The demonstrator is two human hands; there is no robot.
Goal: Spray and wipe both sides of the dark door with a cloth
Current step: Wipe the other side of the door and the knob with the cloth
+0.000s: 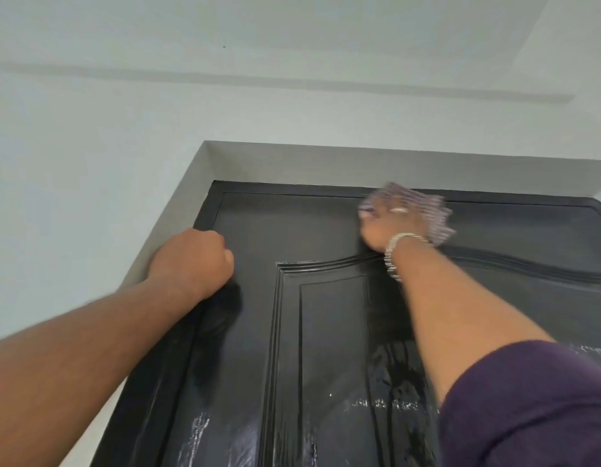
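Observation:
The dark door (326,332) fills the lower middle, seen from below, with raised panel mouldings and wet streaks and white foam marks low down. My right hand (390,227) is pressed flat near the door's top edge on a pale purple-white cloth (423,210), which sticks out around the fingers and is motion-blurred. A beaded bracelet sits on that wrist. My left hand (194,261) is a closed fist resting against the door's left edge by the frame; nothing shows in it. No spray bottle is in view.
The dark door frame (205,217) sits inside a grey recess (292,163) in a pale wall (73,163). The white ceiling (292,35) lies above. My dark purple sleeve (528,406) covers the lower right.

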